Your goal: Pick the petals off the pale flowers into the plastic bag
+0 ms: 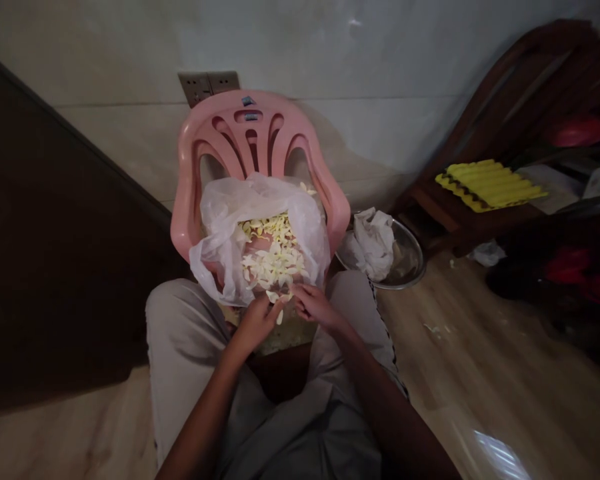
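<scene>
In front of my knees stands a pink plastic chair [260, 103]. A white plastic bag [217, 207] lies opened out on its seat, holding many pale, petal-like pieces [275, 263]. The pieces farther back look yellower. At the near edge of the bag, my left hand [257, 323] is closed, with whitish petal-like pieces showing at its fingertips. Close beside it on the right, my right hand [314, 305] has its fingers curled in a pinch; what is between them is too small to make out.
A metal basin [414, 257] holding a crumpled whitish bag [374, 243] sits on the floor to the right. Beyond it, a yellow ridged tray [490, 185] rests on a dark wooden chair [437, 207]. A dark panel [55, 253] rises at left. Wall sockets [209, 85] are behind the pink chair.
</scene>
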Demonstrator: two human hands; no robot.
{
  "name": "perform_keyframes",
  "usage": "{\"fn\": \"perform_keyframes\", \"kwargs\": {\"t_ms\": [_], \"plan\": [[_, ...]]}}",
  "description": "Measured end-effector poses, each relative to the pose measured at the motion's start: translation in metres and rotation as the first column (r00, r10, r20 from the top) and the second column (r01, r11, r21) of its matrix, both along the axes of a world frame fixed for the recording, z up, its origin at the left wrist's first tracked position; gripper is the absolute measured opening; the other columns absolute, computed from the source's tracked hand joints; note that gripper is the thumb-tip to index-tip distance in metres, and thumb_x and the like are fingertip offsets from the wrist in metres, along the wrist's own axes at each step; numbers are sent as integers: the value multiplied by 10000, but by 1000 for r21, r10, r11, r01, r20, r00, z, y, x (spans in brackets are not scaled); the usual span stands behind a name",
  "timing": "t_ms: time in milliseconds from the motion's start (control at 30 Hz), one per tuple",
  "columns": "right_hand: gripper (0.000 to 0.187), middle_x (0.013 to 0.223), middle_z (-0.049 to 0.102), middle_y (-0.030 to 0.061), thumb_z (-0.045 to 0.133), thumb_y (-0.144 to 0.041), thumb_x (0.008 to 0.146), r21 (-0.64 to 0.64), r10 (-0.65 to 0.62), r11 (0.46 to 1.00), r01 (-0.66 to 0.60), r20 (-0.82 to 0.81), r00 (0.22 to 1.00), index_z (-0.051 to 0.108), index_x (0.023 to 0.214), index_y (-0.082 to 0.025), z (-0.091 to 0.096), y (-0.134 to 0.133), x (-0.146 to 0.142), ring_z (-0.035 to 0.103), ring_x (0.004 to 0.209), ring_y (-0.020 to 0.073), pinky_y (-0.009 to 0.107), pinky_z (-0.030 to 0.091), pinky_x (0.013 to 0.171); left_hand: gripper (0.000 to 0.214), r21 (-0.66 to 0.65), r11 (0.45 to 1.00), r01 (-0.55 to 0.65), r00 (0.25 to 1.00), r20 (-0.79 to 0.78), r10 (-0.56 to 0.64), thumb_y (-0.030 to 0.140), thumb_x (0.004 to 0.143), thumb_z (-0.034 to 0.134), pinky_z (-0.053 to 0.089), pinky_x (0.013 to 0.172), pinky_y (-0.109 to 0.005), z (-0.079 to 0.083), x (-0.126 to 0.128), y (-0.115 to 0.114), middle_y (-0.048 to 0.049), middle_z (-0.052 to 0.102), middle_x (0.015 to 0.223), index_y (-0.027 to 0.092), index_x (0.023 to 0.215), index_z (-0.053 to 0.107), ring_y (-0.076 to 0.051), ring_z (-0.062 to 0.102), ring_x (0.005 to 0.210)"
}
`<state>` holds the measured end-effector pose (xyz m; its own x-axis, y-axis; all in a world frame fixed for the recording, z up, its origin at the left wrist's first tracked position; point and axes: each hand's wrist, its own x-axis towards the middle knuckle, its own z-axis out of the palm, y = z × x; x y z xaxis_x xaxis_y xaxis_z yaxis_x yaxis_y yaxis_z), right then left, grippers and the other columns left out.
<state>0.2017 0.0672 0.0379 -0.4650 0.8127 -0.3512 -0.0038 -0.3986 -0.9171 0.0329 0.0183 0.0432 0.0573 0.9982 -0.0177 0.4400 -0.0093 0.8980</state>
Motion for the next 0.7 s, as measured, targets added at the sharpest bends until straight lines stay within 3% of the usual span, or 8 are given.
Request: {"fn": "perform_keyframes", "kwargs": {"t_ms": [100,300,567,700], "plan": [[481,534,431,-98,558,-646,887,88,29,996,-27,-27,999,448,704,-215,-4,0,0,392,364,55,199,247,361,406,-73,995,-68,995,73,73,547,918,518,425,679,-267,2,0,1,2,642,708,180,787,632,-180,579,703],[469,586,464,-84,521,-640,916,132,78,988,-76,-11,997,462,731,-213,-3,-2,-2,428,395,59,202,271,377,525,-194,972,-136,954,239,181,688,806,574,355,559,-244,7,0,3,36,518,567,182,666,588,-136,468,565],[445,570,440,-97,584,-641,872,23,83,996,-81,-114,990,459,781,-223,6,-7,-8,384,372,52,185,228,357,563,-257,960,-107,912,360,198,733,714,641,318,506,-228,13,-1,4,48,491,522,181,626,575,-108,414,517],[469,534,343,-118,610,-644,858,22,71,997,-69,-99,993,437,748,-223,6,-8,-8,327,355,43,177,202,344,521,-239,968,-81,920,355,165,686,732,648,327,514,-226,12,-2,3,46,502,541,182,626,572,-110,423,532]]}}
